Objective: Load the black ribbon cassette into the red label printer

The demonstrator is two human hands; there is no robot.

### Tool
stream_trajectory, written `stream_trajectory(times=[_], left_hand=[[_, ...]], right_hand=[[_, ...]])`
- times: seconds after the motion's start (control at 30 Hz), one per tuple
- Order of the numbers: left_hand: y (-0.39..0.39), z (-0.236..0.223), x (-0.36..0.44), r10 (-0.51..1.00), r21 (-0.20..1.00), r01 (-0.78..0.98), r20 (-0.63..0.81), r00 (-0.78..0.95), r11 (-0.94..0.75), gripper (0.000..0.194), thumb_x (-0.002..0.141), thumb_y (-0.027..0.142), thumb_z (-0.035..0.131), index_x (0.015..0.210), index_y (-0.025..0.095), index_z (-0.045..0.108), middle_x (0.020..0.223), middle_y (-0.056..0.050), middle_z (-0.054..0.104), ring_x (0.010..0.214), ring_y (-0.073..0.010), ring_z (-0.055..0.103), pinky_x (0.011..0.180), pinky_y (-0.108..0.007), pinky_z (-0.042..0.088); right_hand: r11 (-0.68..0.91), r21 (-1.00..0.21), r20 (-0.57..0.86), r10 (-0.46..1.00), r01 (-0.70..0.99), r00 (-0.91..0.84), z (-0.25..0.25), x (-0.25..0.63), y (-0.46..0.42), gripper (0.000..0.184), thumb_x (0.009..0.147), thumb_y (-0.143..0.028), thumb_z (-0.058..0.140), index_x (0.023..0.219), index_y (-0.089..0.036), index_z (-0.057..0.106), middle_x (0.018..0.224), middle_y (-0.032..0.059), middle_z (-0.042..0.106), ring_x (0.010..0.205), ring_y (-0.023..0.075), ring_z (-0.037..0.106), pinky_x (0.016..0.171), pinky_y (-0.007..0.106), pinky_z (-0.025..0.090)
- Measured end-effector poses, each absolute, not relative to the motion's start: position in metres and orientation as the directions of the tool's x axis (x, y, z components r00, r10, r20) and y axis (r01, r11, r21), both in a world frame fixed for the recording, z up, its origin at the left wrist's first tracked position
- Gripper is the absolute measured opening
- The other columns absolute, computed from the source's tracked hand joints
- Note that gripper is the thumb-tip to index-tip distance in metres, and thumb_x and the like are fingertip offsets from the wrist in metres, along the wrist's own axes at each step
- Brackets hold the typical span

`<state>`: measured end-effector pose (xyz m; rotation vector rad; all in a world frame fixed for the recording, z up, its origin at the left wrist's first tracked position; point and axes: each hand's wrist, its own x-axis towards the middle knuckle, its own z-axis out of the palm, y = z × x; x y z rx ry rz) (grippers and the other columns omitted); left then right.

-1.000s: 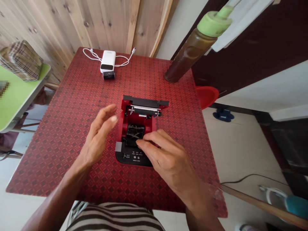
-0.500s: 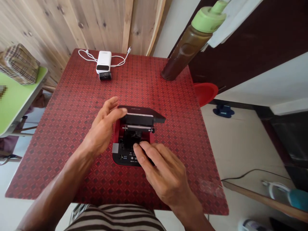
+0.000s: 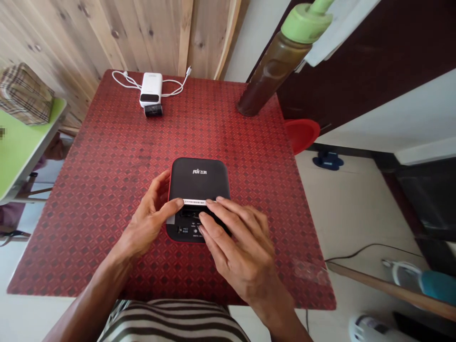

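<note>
A small black and red printer (image 3: pixel 199 183) with white lettering on its lid lies on the table in front of me. Its lid is down, or nearly so, and a white label strip runs along the lid's front edge. My left hand (image 3: pixel 147 216) grips the left side, the thumb on that edge and the fingers along the red wall. Over the right front part lies my right hand (image 3: pixel 242 237), fingers stretched out and apart. Some of its fingertips touch the lid's edge, others the recess with small buttons just below it. Whether the lid is latched cannot be seen.
A white power bank (image 3: pixel 151 88) with a white cable and a small black cylinder (image 3: pixel 153 110) lie at the back of the red patterned table (image 3: pixel 121 137). A tall brown bottle (image 3: pixel 272 69) with a green cap stands back right. A red stool (image 3: pixel 302 135) is beyond the right edge.
The printer's lid, raised before, has swung down toward me over the inside. My left thumb has moved down with it, and my right fingertips now rest at its front edge.
</note>
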<state>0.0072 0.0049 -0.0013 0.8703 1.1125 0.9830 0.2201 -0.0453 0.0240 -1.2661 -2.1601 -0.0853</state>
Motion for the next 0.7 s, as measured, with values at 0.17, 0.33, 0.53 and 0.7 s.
stream_trajectory(times=[0.17,0.33,0.53,0.7], left_hand=[[0.004,-0.002,0.007,0.947,0.933,-0.182,-0.285,0.147,0.310,0.069,0.098,0.046,0.090,0.160,0.030,0.062,0.175,-0.009,0.063,0.166,-0.0370,0.055,0.137,-0.052,0.047],[0.005,-0.005,0.007,0.950,0.936,-0.174,-0.286,0.128,0.306,0.070,0.097,0.044,0.090,0.160,0.029,0.063,0.172,-0.010,0.065,0.162,-0.0373,0.058,0.135,-0.053,0.048],[0.000,-0.010,0.008,0.945,0.921,-0.213,-0.315,0.090,0.327,0.072,0.093,0.047,0.094,0.157,0.030,0.066,0.166,-0.010,0.071,0.156,-0.0395,0.065,0.131,-0.055,0.052],[-0.016,-0.016,-0.004,0.960,0.932,-0.234,-0.256,0.112,0.275,0.059,0.105,0.050,0.082,0.160,0.034,0.070,0.174,-0.006,0.065,0.168,-0.0390,0.053,0.139,-0.055,0.042]], right_hand=[[0.502,-0.299,0.522,0.798,0.812,-0.301,0.026,0.216,-0.049,0.029,0.113,-0.008,0.069,0.141,-0.015,0.070,0.128,0.0103,0.092,0.124,0.0255,0.087,0.109,0.044,0.059],[0.486,-0.317,0.512,0.810,0.814,-0.285,0.027,0.213,-0.047,0.029,0.116,-0.012,0.065,0.145,-0.009,0.067,0.125,0.0157,0.092,0.119,0.0248,0.087,0.109,0.041,0.060],[0.492,-0.421,0.522,0.819,0.762,-0.241,0.017,0.220,-0.054,0.035,0.114,-0.013,0.068,0.149,-0.012,0.068,0.135,0.0171,0.088,0.129,0.0271,0.084,0.114,0.043,0.065],[0.364,-0.571,0.530,0.848,0.736,-0.008,0.009,0.234,-0.068,0.045,0.108,-0.005,0.070,0.150,-0.022,0.071,0.132,0.0127,0.089,0.122,0.0270,0.086,0.106,0.043,0.070]])
